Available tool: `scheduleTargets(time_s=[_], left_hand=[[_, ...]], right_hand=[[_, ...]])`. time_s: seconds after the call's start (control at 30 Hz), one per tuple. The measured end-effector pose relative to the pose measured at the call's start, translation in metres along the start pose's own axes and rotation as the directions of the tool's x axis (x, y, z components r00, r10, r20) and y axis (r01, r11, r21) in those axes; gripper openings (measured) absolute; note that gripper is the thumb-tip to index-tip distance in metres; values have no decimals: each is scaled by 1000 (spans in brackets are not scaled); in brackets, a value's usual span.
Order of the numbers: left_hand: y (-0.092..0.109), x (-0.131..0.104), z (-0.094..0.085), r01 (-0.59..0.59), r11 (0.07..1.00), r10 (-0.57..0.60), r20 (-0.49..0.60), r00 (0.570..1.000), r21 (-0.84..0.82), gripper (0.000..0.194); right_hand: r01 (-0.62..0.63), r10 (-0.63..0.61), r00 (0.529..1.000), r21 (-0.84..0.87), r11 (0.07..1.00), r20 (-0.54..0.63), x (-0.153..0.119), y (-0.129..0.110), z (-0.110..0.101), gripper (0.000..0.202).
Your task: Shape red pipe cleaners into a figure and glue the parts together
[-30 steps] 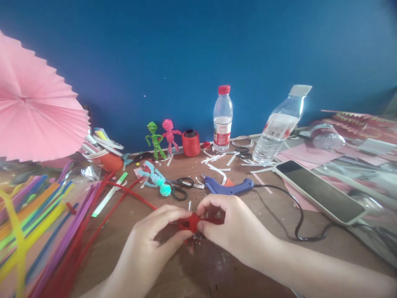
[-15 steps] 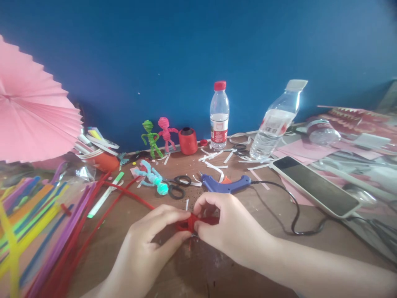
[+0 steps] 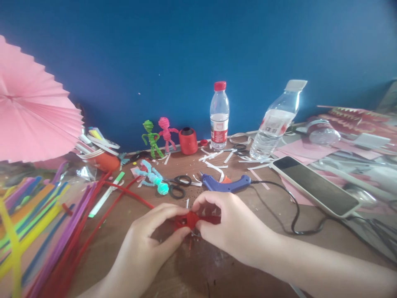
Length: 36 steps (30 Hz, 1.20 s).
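Observation:
A small bundle of red pipe cleaner (image 3: 192, 219) is held between both hands over the brown table. My left hand (image 3: 151, 240) pinches its left side between thumb and fingers. On its right side, my right hand (image 3: 228, 223) has thumb and fingertips closed on the same bundle. Part of the red piece is hidden by the fingers. Just beyond the hands lie a blue glue gun (image 3: 225, 184), black-handled scissors (image 3: 178, 187) and a light blue pipe-cleaner figure (image 3: 155, 180).
Green (image 3: 151, 138) and pink (image 3: 167, 133) figures stand by the wall near a red roll (image 3: 187, 140) and a bottle (image 3: 219, 118). Another bottle (image 3: 274, 124) leans right. A phone (image 3: 316, 186), glue-gun cord (image 3: 296, 207) and loose pipe cleaners (image 3: 40, 215) flank the hands.
The red bundle has turned slightly between the fingers, and more of its middle shows. Both hands have shifted only a little.

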<state>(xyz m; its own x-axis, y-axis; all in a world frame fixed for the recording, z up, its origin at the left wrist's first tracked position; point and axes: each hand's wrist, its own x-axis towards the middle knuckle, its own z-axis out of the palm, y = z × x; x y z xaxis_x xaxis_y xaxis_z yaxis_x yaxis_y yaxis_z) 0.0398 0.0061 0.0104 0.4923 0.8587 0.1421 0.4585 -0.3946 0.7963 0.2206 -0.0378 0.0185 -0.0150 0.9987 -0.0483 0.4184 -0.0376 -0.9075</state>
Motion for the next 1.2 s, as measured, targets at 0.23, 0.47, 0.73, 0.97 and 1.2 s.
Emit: scheduleTargets(time_s=[0.23,0.47,0.73,0.97,1.2], left_hand=[[-3,6,0,212,941,-204,58,977,-262,16],[-3,7,2,274,915,-239,147,960,-297,16],[-3,1,4,85,982,-79,37,996,-172,21],[2,3,4,-26,999,26,-9,1000,-35,24],[4,1,3,-2,999,3,17,1000,-51,23]], right_hand=[[166,-200,979,-432,886,-35,-3,-5,-10,15],[344,-412,908,-693,633,74,-1,5,-1,13],[455,-648,758,-769,449,70,-5,13,4,19],[452,-643,761,-785,423,92,-8,10,6,17],[436,-604,793,-771,464,85,-6,11,6,17]])
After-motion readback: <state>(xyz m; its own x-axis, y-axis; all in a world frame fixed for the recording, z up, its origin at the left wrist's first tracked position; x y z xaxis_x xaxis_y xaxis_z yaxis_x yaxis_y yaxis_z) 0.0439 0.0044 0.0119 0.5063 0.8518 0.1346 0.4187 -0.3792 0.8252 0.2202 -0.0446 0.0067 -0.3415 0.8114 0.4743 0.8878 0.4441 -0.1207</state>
